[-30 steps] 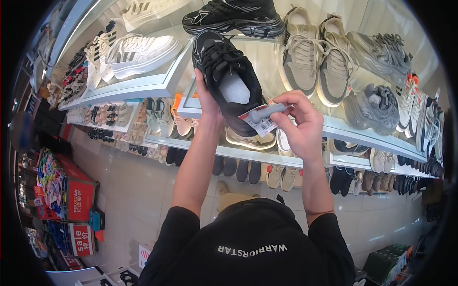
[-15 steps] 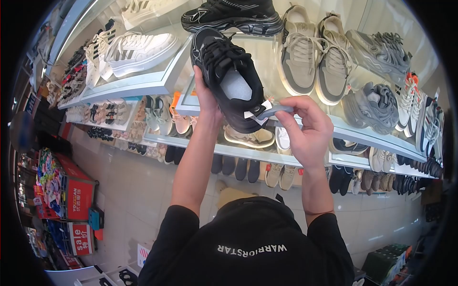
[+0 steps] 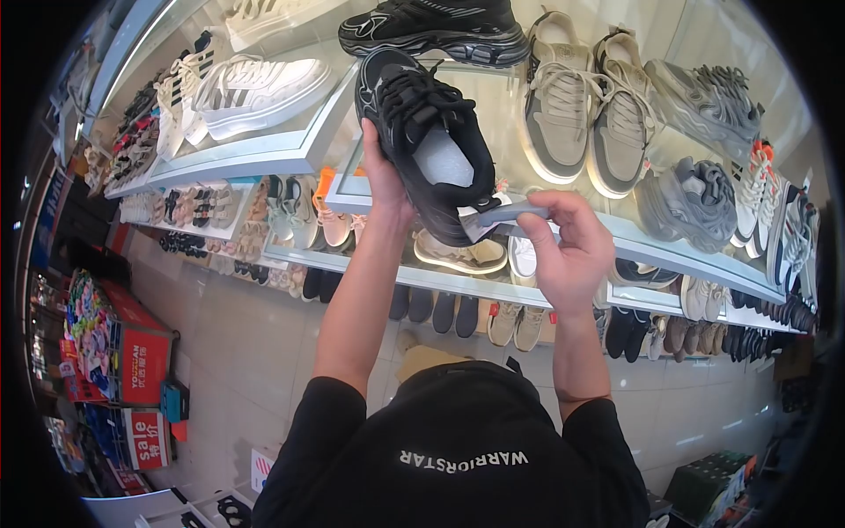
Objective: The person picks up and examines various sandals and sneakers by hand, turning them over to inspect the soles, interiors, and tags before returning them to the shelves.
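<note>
My left hand [image 3: 385, 180] grips a black sneaker [image 3: 414, 119] along its outer side, under the sole. The sneaker is tilted with its toe up and away, and its opening faces me, showing a pale insole. Between thumb and fingers, my right hand [image 3: 568, 246] pinches a slim grey-handled scraper-like tool [image 3: 515, 212]. Its flat, flared end overlaps the heel of the sneaker, beside a small white tag [image 3: 466, 211]. Behind the held sneaker, another black sneaker [image 3: 431, 35] stands on the glass shelf [image 3: 506, 106].
Grey-and-beige sneakers [image 3: 556, 114] and grey chunky sneakers [image 3: 695, 198] stand right of my hands. White striped sneakers [image 3: 264, 97] sit on the left shelf. Lower shelves hold more shoes [image 3: 444, 312]. A red bin [image 3: 141, 352] stands on the floor at left.
The grey tool has shifted slightly at the heel, and its flared end shows more clearly. The white tag there shows less. My left hand still holds the sneaker, which has moved slightly right.
</note>
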### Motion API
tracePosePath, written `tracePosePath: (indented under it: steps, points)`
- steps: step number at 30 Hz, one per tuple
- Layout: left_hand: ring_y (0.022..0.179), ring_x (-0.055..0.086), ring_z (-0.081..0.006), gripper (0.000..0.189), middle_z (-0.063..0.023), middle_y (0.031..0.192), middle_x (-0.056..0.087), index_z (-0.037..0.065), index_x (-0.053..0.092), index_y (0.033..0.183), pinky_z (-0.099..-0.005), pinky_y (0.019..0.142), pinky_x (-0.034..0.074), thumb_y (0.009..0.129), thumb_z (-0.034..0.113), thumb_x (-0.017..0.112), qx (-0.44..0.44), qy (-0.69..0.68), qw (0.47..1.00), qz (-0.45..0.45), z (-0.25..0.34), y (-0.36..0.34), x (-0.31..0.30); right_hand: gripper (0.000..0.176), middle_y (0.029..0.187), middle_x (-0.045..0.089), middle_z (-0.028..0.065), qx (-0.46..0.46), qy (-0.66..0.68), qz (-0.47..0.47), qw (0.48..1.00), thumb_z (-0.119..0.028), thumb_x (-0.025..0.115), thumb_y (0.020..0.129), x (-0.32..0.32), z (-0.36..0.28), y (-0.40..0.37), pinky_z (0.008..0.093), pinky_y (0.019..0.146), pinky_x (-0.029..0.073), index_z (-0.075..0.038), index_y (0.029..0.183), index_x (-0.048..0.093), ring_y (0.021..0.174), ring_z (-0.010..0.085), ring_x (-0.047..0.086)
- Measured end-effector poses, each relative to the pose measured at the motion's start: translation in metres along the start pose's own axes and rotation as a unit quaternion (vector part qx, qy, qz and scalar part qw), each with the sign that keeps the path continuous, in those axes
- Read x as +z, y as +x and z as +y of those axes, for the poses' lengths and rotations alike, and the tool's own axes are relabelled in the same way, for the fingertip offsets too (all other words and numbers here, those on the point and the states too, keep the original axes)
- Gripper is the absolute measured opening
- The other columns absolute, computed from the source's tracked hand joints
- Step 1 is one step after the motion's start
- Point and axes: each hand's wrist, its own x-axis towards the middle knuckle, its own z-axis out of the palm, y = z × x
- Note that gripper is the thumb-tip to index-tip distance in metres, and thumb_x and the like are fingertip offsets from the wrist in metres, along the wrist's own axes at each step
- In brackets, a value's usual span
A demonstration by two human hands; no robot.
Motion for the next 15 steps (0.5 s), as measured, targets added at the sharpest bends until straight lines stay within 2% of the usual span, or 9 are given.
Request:
tracePosePath:
  steps: [1, 3, 9, 15]
  points:
    - [0.122, 0.058, -0.0306, 0.073, -0.0157, 0.135, 0.057, 0.008, 0.049, 0.143, -0.0460, 0.104, 0.049, 0.101, 0.065, 0.030, -0.004, -0.006, 1.000, 0.000, 0.000, 0.001, -0.001, 0.017, 0.087, 0.071, 0.0094, 0.000, 0.000, 0.000, 1.000, 0.005, 0.076, 0.082, 0.002, -0.001, 0.000, 0.0257, 0.068, 0.052, 0.004, 0.098, 0.069, 0.074, 0.0116, 0.064]
    - [0.122, 0.058, -0.0306, 0.073, -0.0157, 0.135, 0.057, 0.009, 0.049, 0.143, -0.0462, 0.104, 0.049, 0.101, 0.065, 0.030, -0.008, -0.009, 1.000, -0.001, 0.000, 0.002, -0.004, 0.013, 0.080, 0.069, 0.0057, 0.122, 0.107, 0.012, 0.987, -0.005, 0.074, 0.090, 0.009, -0.004, 0.000, 0.0239, 0.065, 0.050, 0.005, 0.096, 0.067, 0.068, 0.0080, 0.060]
    - [0.122, 0.058, -0.0312, 0.075, -0.0159, 0.136, 0.057, 0.010, 0.048, 0.144, -0.0474, 0.103, 0.050, 0.101, 0.067, 0.029, -0.024, -0.014, 1.000, -0.013, -0.002, 0.007, -0.013, 0.021, 0.068, 0.063, 0.0014, 0.085, 0.031, -0.006, 0.996, -0.014, 0.075, 0.092, 0.008, 0.004, 0.003, 0.0213, 0.058, 0.045, 0.004, 0.091, 0.067, 0.060, 0.0059, 0.055]
    - [0.121, 0.058, -0.0319, 0.075, -0.0164, 0.136, 0.057, 0.010, 0.049, 0.144, -0.0478, 0.103, 0.050, 0.100, 0.068, 0.029, -0.019, 0.005, 1.000, 0.011, -0.002, 0.005, -0.011, 0.023, 0.064, 0.060, 0.0026, 0.061, -0.052, -0.022, 0.997, -0.018, 0.073, 0.094, 0.008, 0.000, 0.005, 0.0233, 0.054, 0.041, 0.003, 0.087, 0.067, 0.057, 0.0078, 0.052]
